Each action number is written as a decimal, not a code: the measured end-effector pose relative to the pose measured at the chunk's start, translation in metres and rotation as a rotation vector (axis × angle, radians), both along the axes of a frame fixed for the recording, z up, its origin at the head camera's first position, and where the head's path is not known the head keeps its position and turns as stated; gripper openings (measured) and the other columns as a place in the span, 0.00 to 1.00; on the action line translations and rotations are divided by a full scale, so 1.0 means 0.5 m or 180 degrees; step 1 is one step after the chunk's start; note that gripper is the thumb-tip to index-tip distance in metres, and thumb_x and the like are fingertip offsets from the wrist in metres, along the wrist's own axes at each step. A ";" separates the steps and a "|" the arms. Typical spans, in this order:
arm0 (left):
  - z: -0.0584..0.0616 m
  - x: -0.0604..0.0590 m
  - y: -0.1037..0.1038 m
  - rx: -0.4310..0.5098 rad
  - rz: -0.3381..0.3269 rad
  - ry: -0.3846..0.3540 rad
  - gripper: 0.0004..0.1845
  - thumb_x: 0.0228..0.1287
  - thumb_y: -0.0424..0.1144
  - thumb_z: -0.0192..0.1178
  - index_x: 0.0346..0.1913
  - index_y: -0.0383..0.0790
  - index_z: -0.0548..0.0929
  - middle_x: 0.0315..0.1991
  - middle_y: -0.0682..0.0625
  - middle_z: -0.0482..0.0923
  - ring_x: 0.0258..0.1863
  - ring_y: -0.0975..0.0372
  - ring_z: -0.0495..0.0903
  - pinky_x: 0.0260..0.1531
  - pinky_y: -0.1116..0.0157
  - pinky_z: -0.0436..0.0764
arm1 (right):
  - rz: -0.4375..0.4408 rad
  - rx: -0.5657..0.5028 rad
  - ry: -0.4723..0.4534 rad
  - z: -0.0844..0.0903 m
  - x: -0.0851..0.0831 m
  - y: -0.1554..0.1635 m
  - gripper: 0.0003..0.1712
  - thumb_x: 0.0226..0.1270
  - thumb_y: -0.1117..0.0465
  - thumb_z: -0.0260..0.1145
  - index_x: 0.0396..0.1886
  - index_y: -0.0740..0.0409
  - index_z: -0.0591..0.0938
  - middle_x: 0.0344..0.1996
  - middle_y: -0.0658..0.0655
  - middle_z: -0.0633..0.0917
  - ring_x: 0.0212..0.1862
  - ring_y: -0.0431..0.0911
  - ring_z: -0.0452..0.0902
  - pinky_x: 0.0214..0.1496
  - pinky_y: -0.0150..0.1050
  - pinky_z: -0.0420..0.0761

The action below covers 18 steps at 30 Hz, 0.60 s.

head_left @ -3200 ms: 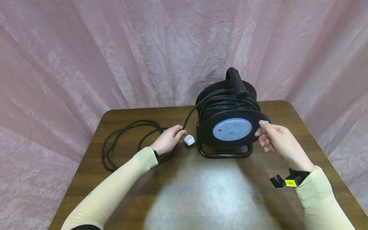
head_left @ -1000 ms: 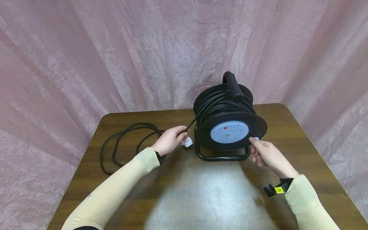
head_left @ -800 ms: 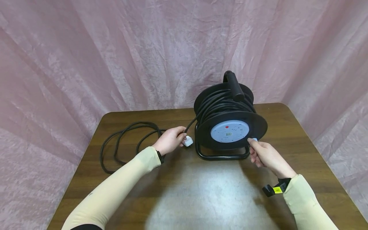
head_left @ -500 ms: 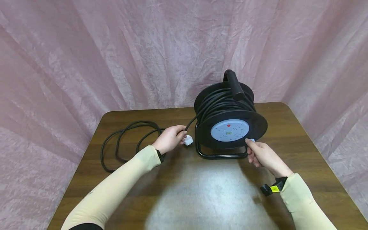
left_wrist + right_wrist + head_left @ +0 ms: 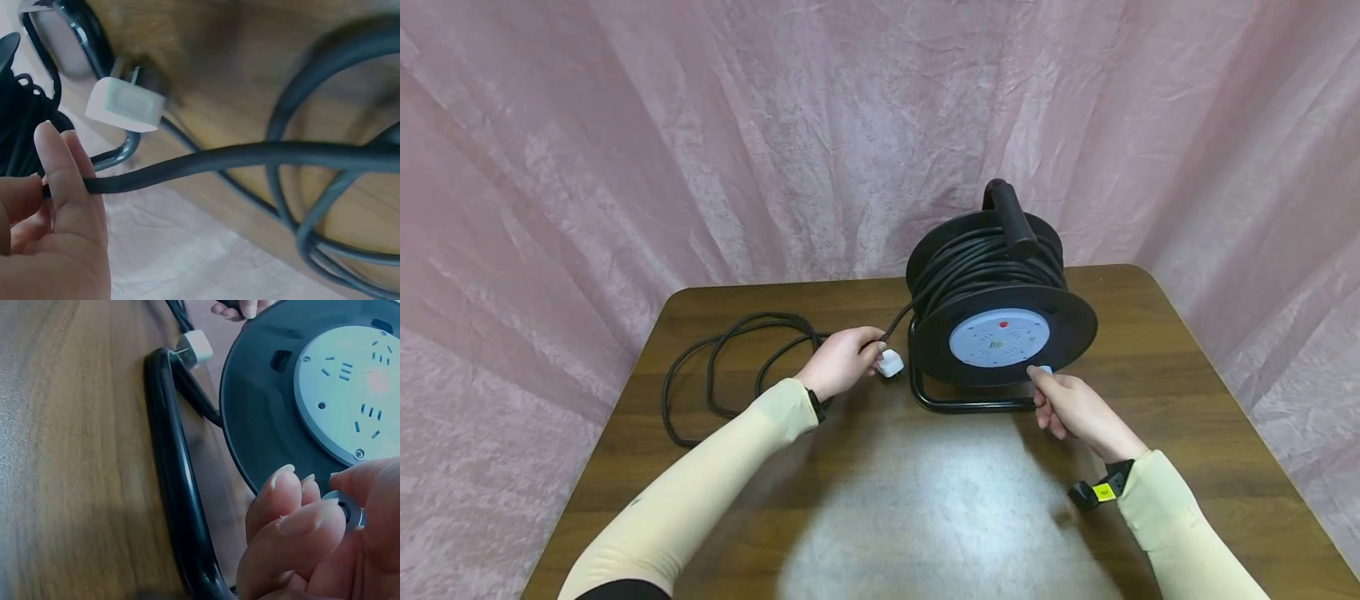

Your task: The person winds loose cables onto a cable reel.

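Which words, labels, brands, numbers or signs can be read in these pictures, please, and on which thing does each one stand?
No text can be read.
Small label at the centre of the socket panel: marks too small to read.
Yellow label on the black right-wrist strap: marks too small to read.
White power plug: no lettering can be made out.
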<state>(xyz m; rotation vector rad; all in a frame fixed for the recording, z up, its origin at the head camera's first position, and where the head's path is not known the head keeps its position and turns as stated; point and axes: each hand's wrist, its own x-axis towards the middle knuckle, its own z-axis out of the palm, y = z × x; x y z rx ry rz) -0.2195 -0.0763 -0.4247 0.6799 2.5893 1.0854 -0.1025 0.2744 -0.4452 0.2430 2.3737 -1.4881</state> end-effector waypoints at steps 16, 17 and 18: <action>-0.009 -0.001 -0.013 0.0012 0.0014 -0.0065 0.15 0.81 0.35 0.52 0.62 0.34 0.81 0.40 0.44 0.84 0.36 0.60 0.84 0.39 0.66 0.84 | 0.0008 -0.0046 -0.0077 -0.016 -0.004 -0.014 0.36 0.80 0.34 0.50 0.27 0.62 0.74 0.19 0.54 0.77 0.17 0.43 0.68 0.23 0.37 0.71; -0.010 -0.001 -0.014 0.0008 0.0004 -0.0059 0.17 0.81 0.35 0.52 0.64 0.34 0.80 0.41 0.44 0.84 0.37 0.59 0.84 0.39 0.66 0.84 | 0.0005 -0.0042 -0.0082 -0.017 -0.004 -0.015 0.36 0.80 0.34 0.50 0.27 0.62 0.74 0.19 0.54 0.77 0.17 0.44 0.68 0.23 0.37 0.72; -0.011 -0.001 -0.015 0.0009 -0.0003 -0.0057 0.18 0.81 0.34 0.51 0.66 0.34 0.79 0.42 0.44 0.83 0.38 0.59 0.84 0.40 0.66 0.84 | 0.0003 -0.0036 -0.0085 -0.018 -0.003 -0.016 0.36 0.80 0.34 0.49 0.27 0.62 0.74 0.19 0.55 0.78 0.17 0.44 0.68 0.23 0.37 0.72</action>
